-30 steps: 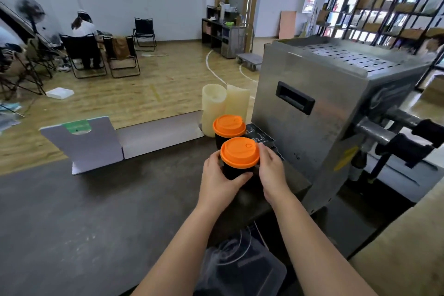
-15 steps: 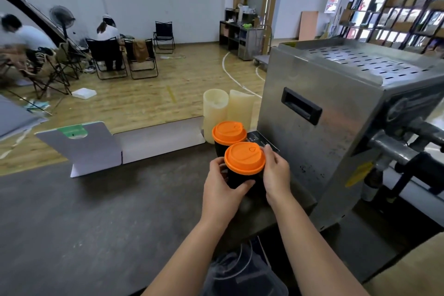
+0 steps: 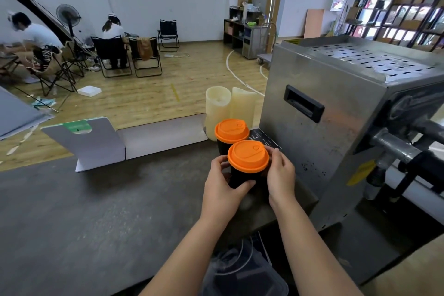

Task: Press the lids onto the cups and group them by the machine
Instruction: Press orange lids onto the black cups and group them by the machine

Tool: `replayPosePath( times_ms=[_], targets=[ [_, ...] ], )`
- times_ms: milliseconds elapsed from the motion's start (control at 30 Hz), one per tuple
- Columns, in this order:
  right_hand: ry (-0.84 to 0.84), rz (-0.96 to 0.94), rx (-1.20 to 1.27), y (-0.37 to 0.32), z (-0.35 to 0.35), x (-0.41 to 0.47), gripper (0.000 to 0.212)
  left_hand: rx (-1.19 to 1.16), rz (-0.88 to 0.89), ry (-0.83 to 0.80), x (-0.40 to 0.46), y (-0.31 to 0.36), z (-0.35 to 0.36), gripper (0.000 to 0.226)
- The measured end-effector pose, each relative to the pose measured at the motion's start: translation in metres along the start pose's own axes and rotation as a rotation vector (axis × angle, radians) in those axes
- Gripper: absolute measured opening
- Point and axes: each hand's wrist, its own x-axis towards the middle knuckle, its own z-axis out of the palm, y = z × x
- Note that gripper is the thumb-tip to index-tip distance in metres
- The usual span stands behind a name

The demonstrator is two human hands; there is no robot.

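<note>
Orange-lidded cup (image 3: 241, 179) gripped between both hands.

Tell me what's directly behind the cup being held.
A second black cup with an orange lid, then two cream cylinders. Whether the cups touch is hidden.

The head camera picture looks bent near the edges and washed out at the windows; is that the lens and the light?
Head view: yes, the wide lens bows the machine and the floor lines; the windows at upper right glare white; the near cup and both hands stay sharp.
</note>
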Motion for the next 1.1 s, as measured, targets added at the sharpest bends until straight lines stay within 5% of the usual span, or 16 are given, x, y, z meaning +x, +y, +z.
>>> replayPosePath(
  times_ms=[133, 333, 467, 733, 1100],
  targets=[
    [0.039, -0.03, 0.032, -0.008, -0.012, 0.0, 0.027, -0.019, -0.041, 0.025, -0.012, -0.003, -0.012, 0.07],
    [0.187, -0.18, 0.062, -0.043, -0.024, -0.011, 0.031, -0.088, -0.059, 0.195, -0.035, -0.01, -0.056, 0.022],
    [0.209, -0.352, 0.068, -0.07, -0.006, -0.052, 0.033, -0.142, -0.03, 0.295, -0.053, -0.014, -0.097, 0.015],
    [-0.213, -0.413, 0.141, -0.086, 0.134, -0.202, 0.032, -0.171, 0.017, 0.562, -0.121, -0.018, -0.263, 0.022],
    [-0.762, -0.295, 0.182, -0.059, 0.341, -0.525, 0.029, -0.075, -0.105, 1.016, -0.353, -0.077, -0.584, 0.023]
  ],
)
